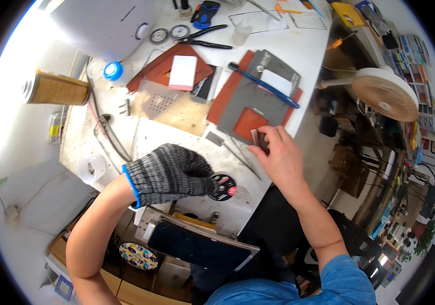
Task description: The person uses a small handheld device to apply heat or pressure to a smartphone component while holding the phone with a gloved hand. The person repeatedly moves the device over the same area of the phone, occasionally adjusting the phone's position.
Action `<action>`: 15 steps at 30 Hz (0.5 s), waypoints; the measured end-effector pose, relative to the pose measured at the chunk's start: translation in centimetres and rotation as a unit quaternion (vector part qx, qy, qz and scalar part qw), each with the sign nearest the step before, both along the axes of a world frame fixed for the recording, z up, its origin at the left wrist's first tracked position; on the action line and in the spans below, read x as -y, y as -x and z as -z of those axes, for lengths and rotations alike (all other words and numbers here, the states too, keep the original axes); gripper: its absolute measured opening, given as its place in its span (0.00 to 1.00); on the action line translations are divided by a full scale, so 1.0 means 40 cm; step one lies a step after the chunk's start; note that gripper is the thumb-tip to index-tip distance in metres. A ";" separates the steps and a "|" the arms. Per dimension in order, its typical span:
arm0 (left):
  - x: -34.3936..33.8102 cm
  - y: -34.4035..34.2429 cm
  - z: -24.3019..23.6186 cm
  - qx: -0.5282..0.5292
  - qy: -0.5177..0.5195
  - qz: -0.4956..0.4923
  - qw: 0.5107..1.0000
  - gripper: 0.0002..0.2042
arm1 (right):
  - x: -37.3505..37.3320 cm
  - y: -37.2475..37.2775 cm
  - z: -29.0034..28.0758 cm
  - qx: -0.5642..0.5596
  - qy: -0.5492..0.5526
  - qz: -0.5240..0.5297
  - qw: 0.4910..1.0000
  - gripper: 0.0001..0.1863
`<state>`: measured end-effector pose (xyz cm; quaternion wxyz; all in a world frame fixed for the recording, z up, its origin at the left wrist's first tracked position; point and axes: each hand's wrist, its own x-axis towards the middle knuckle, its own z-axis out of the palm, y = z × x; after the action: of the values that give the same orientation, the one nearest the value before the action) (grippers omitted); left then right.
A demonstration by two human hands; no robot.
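A grey-and-black striped knit glove with a blue cuff covers my left hand. Its fingers are curled closed at the edge of a round black cutting disc with a red patch, over the front of the white table. My bare right hand pinches a small flat metal piece between thumb and fingers. That hand is at the near edge of a grey folder with a red-brown panel. Between my hands lies a thin rod-like tool with a flat grey end. The fingers hide part of the metal piece.
Black-handled pliers, a blue pen and a white card lie farther back. A blue-capped bottle and a clear cup stand left. A dark-screened device sits below the table's front edge; a fan is right.
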<state>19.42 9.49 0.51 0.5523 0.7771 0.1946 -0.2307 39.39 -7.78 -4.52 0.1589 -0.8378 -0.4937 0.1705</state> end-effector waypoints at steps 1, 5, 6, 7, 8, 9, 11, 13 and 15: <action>0.002 -0.003 -0.009 0.000 0.014 -0.015 1.000 0.19 | 0.001 0.004 0.008 0.016 -0.021 -0.020 0.999 0.16; -0.001 0.001 -0.012 0.023 0.011 -0.012 1.000 0.18 | 0.023 0.018 -0.002 0.086 -0.033 -0.093 0.991 0.16; -0.001 0.000 -0.013 0.015 0.011 -0.011 1.000 0.19 | 0.025 0.017 -0.004 0.096 -0.043 -0.112 0.988 0.14; -0.001 0.000 -0.013 0.008 0.012 -0.009 1.000 0.20 | 0.027 0.017 -0.001 0.089 -0.050 -0.115 0.988 0.13; -0.001 0.001 -0.014 0.003 0.013 -0.011 1.000 0.21 | 0.028 0.018 0.003 0.081 -0.056 -0.118 0.988 0.13; -0.001 0.000 -0.016 0.001 0.014 -0.012 1.000 0.22 | 0.030 0.016 0.002 0.077 -0.061 -0.120 0.988 0.13; -0.003 0.000 -0.018 -0.003 0.019 -0.016 1.000 0.23 | 0.038 0.012 0.008 0.083 -0.103 -0.104 0.986 0.12; -0.002 0.005 -0.012 -0.009 0.027 -0.024 0.999 0.24 | 0.037 0.029 -0.010 0.052 -0.145 -0.076 0.985 0.12; 0.005 0.005 -0.013 -0.017 0.036 -0.061 0.997 0.18 | 0.044 0.052 -0.080 -0.011 -0.187 -0.032 0.982 0.13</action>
<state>19.23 9.30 1.04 0.5894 0.7395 0.2422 -0.2169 37.31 -9.53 -1.34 0.3124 -0.7750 -0.5419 0.0898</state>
